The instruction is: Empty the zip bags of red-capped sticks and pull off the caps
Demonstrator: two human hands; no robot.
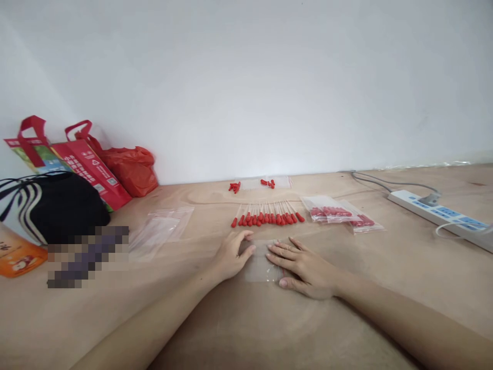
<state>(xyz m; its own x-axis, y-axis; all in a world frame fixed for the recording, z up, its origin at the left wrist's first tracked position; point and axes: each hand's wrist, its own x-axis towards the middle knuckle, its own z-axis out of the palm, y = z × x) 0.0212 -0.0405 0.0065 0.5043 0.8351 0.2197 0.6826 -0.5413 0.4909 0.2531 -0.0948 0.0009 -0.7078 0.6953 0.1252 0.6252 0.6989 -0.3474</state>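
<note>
A clear zip bag (259, 272) lies flat on the wooden tabletop between my two hands. My left hand (233, 255) rests at its left edge, thumb and fingers apart, gripping nothing. Stretched out flat, my right hand (310, 268) presses on the bag's right side and hides part of it. Just beyond my hands, a row of droppers (265, 218) shows red bulbs toward me and thin pale stems pointing away. To their right, filled clear bags (331, 209) with red-ended pieces inside overlap each other.
Loose red bulbs (234, 187) lie near the wall beside another clear bag (283, 181). Flat clear bags (162, 226) are stacked at left. Shopping bags (90, 169) and a black drawstring bag (65, 208) stand far left. A power strip (442, 213) with cables lies right.
</note>
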